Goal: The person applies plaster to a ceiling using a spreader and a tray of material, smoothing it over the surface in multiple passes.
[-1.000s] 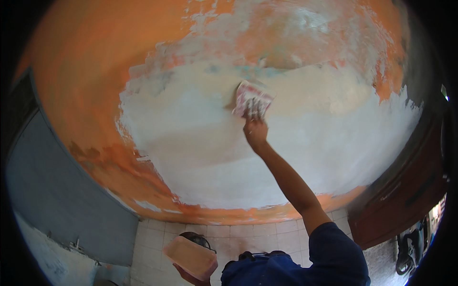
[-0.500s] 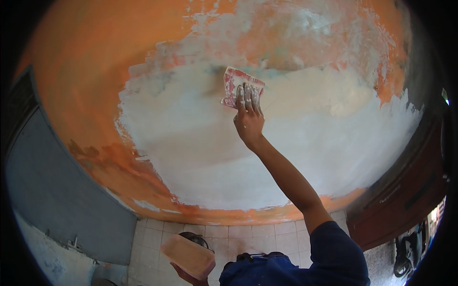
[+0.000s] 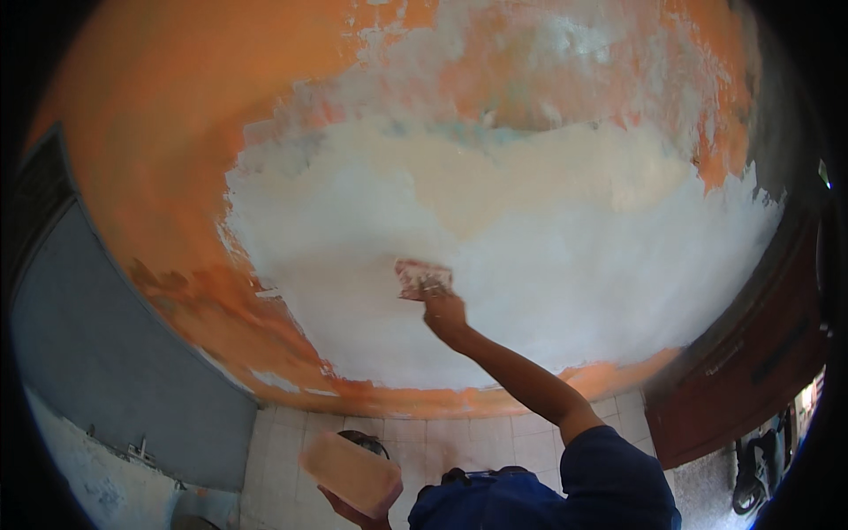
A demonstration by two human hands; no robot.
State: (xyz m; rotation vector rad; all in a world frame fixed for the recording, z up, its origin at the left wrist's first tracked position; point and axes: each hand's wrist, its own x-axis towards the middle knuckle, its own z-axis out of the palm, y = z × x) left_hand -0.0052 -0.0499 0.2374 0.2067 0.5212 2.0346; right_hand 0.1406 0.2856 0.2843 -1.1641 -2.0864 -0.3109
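Observation:
My right hand point(image 3: 444, 313) is closed around a flat red putty spreader point(image 3: 415, 276) smeared with white, slightly blurred by motion. It is against the wall, over the lower middle of a broad white filler patch point(image 3: 548, 274). A cream-tinted area point(image 3: 548, 168) shows higher in that patch. Low down, my left hand point(image 3: 358, 511) grips a pale tan rectangular board point(image 3: 352, 473) from beneath and along its edge. Most of the left fingers are hidden by the board.
Orange paint point(image 3: 168, 177) surrounds the patch. A grey door point(image 3: 132, 336) stands left, and a dark red panel point(image 3: 733, 380) right. A dark round container point(image 3: 367, 442) sits on the tiled floor point(image 3: 495, 433), partly behind the board. A motorbike point(image 3: 751, 481) is far right.
My right hand has swept the spreader down the wall and slightly left, from the patch's upper middle to its lower middle. The left hand and board have barely moved.

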